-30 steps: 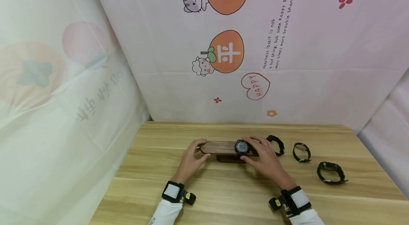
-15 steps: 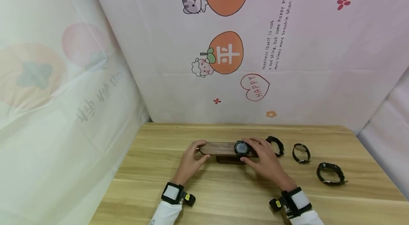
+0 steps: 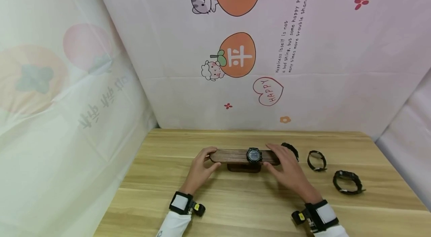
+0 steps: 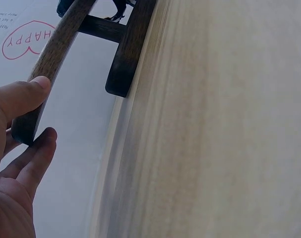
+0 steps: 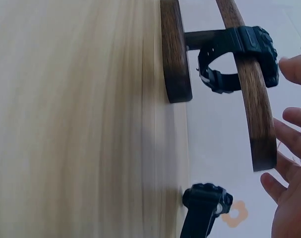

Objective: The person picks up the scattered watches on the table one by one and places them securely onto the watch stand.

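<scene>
A dark wooden watch stand has a top bar (image 3: 230, 156) with rounded ends, held above a shorter base (image 3: 244, 168) by a short post. My left hand (image 3: 199, 170) holds the bar's left end, thumb on the near side and fingers behind. Right of the bar's middle hangs a black digital watch (image 3: 254, 155), its strap looped round the bar and sagging below it in the right wrist view. Around the bar's right end is my right hand (image 3: 287, 168), fingers spread. Its thumb (image 5: 295, 69) stands just off the watch case, gripping nothing.
Partly hidden behind my right hand is another black watch (image 3: 291, 150). Farther right on the wooden table (image 3: 161, 188) lie a slim black watch (image 3: 316, 161) and a chunky one (image 3: 348, 182). A printed white cloth (image 3: 188, 98) rises behind the table.
My right hand has let go of the watch and drawn away to the right, uncovering more of the bar. The watch stays on the bar; my left hand keeps its place.
</scene>
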`<move>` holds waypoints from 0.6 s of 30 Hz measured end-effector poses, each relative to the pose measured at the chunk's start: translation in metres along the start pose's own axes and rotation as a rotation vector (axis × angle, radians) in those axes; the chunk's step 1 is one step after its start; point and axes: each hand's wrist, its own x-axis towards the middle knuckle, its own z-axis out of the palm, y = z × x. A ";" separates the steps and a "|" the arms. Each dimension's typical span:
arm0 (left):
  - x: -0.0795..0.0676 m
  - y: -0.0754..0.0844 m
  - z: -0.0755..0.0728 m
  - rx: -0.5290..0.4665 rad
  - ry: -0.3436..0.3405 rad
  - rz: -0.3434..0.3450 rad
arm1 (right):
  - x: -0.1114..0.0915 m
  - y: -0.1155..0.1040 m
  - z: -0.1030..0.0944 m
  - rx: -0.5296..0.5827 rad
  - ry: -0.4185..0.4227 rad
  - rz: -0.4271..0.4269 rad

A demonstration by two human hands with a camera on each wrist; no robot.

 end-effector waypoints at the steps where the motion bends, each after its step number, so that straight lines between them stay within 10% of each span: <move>1: 0.000 0.000 0.000 -0.001 0.000 0.002 | -0.001 0.002 -0.001 -0.002 0.007 -0.015; 18: 0.000 -0.001 0.003 -0.053 0.049 0.018 | -0.017 0.033 -0.021 -0.095 -0.019 0.010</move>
